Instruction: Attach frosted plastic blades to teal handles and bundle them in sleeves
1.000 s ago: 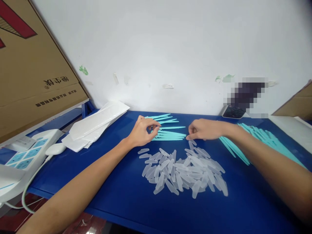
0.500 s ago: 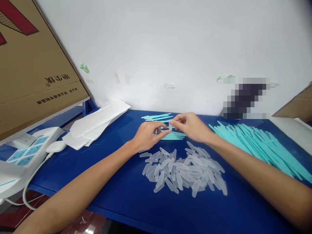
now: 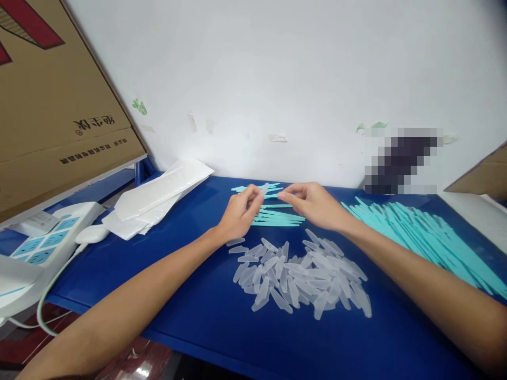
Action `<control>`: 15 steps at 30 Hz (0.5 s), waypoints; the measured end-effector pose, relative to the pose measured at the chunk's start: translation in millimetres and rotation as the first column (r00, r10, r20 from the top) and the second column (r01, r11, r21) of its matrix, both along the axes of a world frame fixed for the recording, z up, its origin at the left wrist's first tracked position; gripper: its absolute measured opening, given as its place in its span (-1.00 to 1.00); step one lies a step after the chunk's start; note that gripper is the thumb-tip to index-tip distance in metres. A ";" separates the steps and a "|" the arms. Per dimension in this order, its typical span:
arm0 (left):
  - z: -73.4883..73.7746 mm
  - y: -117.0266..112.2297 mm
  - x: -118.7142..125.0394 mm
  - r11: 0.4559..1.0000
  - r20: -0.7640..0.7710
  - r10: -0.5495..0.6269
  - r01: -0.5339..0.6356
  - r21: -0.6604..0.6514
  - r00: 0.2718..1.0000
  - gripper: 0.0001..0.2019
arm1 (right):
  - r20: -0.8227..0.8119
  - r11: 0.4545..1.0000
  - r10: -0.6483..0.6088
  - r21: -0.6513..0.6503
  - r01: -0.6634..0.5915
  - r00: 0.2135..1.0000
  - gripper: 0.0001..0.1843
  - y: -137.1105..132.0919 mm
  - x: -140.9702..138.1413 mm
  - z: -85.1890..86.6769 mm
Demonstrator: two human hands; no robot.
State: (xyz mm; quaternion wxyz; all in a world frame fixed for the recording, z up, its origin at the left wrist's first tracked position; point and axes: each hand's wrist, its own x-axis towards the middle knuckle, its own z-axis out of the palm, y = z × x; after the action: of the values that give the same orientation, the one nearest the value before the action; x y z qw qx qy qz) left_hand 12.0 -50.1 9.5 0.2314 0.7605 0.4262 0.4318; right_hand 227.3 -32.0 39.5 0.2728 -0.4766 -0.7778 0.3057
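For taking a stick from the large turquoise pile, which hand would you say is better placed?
The right hand, probably: it is nearer the large turquoise pile, while the left hand is farther off and seems to hold a translucent piece.

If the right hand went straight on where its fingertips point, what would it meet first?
Most likely the left hand, or the translucent piece pinched in it; teal sticks lie close by, and one view leaves the depth unclear.
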 end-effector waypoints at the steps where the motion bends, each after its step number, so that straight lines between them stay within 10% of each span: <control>1: -1.3 4.0 -4.3 0.998 0.013 0.056 -0.056 0.024 0.998 -0.73 | 0.115 0.999 0.020 0.027 -0.023 0.993 -0.66 3.9 4.9 -1.2; 6: -7.6 27.5 -26.8 0.970 0.050 0.232 -0.235 0.069 0.971 -0.71 | 0.384 0.995 0.087 0.014 -0.101 0.919 -0.77 19.3 21.0 -13.2; 15: -11.3 37.4 -32.0 0.967 0.065 0.227 -0.217 -0.135 0.972 -0.61 | 0.470 0.981 0.192 -0.104 -0.162 0.862 -0.72 15.3 19.5 -5.8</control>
State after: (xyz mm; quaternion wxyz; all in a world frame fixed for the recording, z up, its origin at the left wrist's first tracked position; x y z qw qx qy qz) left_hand -20.0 -12.7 -1.9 0.2461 0.6739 0.5257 0.4572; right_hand 246.8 -16.6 33.7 0.0290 -0.4719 -0.8517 0.2260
